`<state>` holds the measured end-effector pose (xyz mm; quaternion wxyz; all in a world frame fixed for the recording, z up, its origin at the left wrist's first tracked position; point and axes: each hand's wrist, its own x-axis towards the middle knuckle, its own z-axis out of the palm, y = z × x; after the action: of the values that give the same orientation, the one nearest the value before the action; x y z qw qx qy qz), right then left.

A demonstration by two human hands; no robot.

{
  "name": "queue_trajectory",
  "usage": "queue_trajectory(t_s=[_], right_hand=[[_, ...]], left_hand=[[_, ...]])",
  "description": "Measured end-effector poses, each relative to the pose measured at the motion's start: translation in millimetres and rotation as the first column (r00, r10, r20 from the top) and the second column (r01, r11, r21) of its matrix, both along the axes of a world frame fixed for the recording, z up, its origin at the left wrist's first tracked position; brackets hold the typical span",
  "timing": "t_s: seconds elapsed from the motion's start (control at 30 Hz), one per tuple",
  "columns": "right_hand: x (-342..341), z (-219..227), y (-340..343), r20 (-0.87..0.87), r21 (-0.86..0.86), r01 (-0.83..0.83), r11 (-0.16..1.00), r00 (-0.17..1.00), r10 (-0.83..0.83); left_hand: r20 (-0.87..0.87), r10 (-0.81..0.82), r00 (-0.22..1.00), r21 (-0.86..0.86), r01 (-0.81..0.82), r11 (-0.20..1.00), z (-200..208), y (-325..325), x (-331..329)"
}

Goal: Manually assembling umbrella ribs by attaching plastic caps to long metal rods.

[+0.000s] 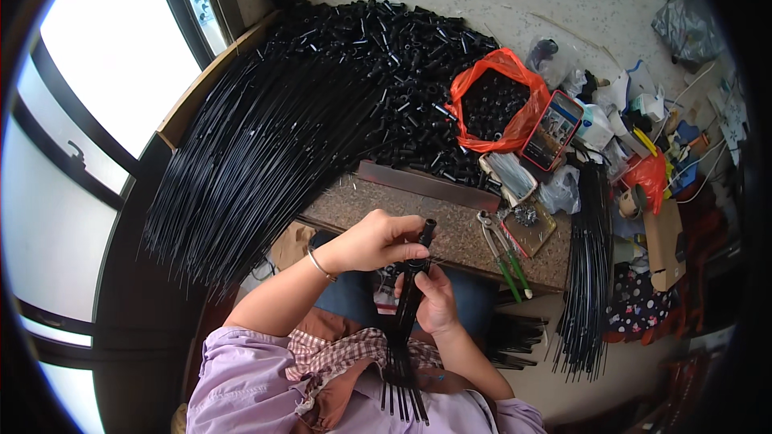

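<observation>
Before my chest, what looks like a black umbrella frame [408, 305] stands upright, with its thin ribs fanning out at the lower end. Around its top, just below the tube's mouth, the thumb and fingers of my left hand [376, 241] are closed. Lower down, my right hand [435, 299] pinches the same frame from the right side. Its ribs hang down over my lap. Beyond my hands, a brown speckled tabletop [450, 233] carries long-nosed pliers with green handles [502, 255] and a shallow amber tray [534, 235] of small metal bits.
Long black ribs [249, 153] lie heaped at left, beside a pile of short black tubes [402, 36]. An orange-red bag [462, 103] holds small black parts; a phone [553, 130] leans against it. More black rods [585, 273] hang over the right edge. A brown strip [426, 183] borders the pile.
</observation>
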<state>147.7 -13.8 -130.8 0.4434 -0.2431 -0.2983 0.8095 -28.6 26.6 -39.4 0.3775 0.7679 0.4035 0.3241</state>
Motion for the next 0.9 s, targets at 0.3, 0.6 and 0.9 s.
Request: queue_trajectory(t_s=[0.3,0.6,0.9], right_hand=[[6,-4,0,-0.078,-0.042,-0.135,0.99,0.988,0.132],[11,-8,0,-0.069,0.076,-0.052,0.996,0.996,0.057],[10,-6,-3,-0.024,0.142,0.002,0.99,1.0,0.001]], left_hand=[[0.38,0.143,0.914,-0.246,-0.05,0.968,-27,-20,6],[0.296,0.077,0.952,0.072,-0.102,0.992,-26,-41,12],[0.302,0.071,0.951,0.1,-0.105,0.989,-32,-38,13]])
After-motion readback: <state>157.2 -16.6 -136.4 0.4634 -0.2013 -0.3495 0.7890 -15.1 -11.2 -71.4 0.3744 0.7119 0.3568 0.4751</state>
